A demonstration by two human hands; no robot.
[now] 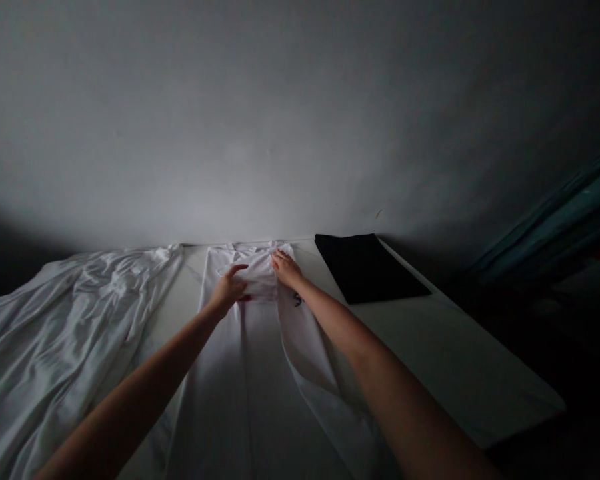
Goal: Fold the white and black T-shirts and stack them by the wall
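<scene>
"What was on the surface (455, 360)?"

"A rumpled white sheet (95, 300) covered the left, a white garment (270, 400) lay lengthwise in the middle, and a folded black cloth (370, 270) sat to its right."

"And the hands?"

"The left hand (231, 287) was over the garment's far part, grip wide. The right hand (286, 268) touched its far right; I couldn't tell whether that grip pinched fabric."

"Anything smaller?"

"A dark mark (297, 300) near the right wrist."
</scene>
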